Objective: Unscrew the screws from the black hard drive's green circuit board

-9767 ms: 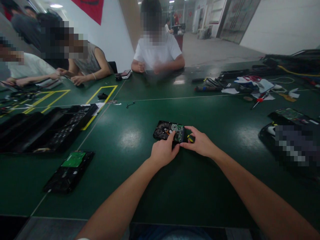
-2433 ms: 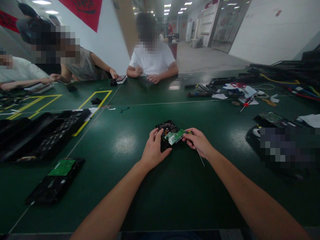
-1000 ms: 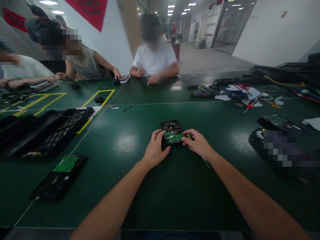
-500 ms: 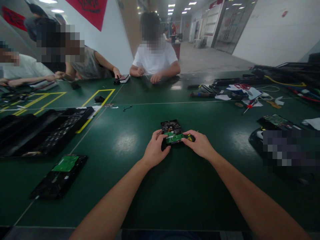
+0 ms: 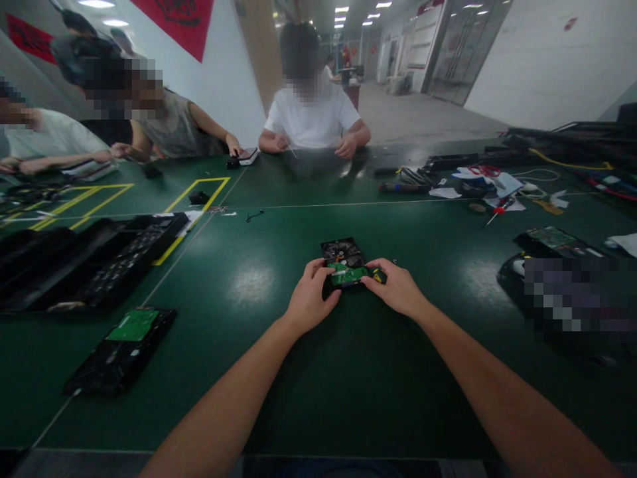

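Note:
A black hard drive (image 5: 343, 250) with a green circuit board (image 5: 349, 275) on its near part lies on the green table in front of me. My left hand (image 5: 312, 295) is closed around its left side, with fingertips at the board's left end and the thumb low at the near edge. At the right end, the thumb and forefinger of my right hand (image 5: 395, 285) touch the board's edge. A black-and-yellow tool handle (image 5: 379, 275) is tucked inside that hand; the rest of the tool is hidden.
Left of me lies another black device with a green board (image 5: 119, 345), beyond it a large black casing (image 5: 89, 262). Tools and papers (image 5: 490, 186) lie back right, a partly blurred black item (image 5: 517, 279) nearer. Across the table sits a person in white (image 5: 313, 119), others to the left.
My hands and the hard drive stay nearly in place, with a slight shift of the view. The person opposite has moved one hand to the right, away from the other.

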Motion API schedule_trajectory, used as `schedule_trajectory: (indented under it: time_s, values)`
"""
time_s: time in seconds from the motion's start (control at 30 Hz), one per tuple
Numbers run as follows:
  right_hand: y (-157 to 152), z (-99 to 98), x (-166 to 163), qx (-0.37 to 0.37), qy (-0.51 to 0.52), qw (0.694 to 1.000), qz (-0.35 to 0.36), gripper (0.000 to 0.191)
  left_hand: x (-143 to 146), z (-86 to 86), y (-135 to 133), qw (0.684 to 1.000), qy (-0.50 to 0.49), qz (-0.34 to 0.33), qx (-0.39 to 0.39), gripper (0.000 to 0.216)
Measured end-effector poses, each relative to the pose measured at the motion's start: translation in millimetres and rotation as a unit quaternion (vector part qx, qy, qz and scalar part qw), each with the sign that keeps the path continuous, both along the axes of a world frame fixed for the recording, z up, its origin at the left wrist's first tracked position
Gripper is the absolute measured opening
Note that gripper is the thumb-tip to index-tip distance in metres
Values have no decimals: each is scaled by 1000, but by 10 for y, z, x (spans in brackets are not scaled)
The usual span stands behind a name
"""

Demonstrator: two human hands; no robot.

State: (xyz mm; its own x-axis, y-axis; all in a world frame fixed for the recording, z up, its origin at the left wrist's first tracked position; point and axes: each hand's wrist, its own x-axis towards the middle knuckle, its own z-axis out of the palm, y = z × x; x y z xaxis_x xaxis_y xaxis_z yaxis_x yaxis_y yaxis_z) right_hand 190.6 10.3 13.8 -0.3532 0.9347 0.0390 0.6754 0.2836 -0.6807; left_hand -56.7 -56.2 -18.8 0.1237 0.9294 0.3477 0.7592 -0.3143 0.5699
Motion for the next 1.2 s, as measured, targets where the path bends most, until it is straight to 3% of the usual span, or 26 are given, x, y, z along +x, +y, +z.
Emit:
schedule_trajectory:
  time_s: [0.27, 0.6, 1.0, 1.2]
  values:
    - [9, -33, -32, -29, -11, 999, -27, 39, 15, 33, -7, 1000, 1, 10, -11, 48]
    - [-29, 3, -48, -3, -17, 1000, -16, 29, 15, 26, -5, 1000, -8, 14, 7, 40]
    - [6, 7, 7, 31, 1, 999, -40, 33, 11, 2, 4, 1000, -13, 13, 7, 34]
    - [-25, 60, -15, 46, 3, 998, -52, 26, 33, 47, -6, 998, 30, 1, 59, 38]
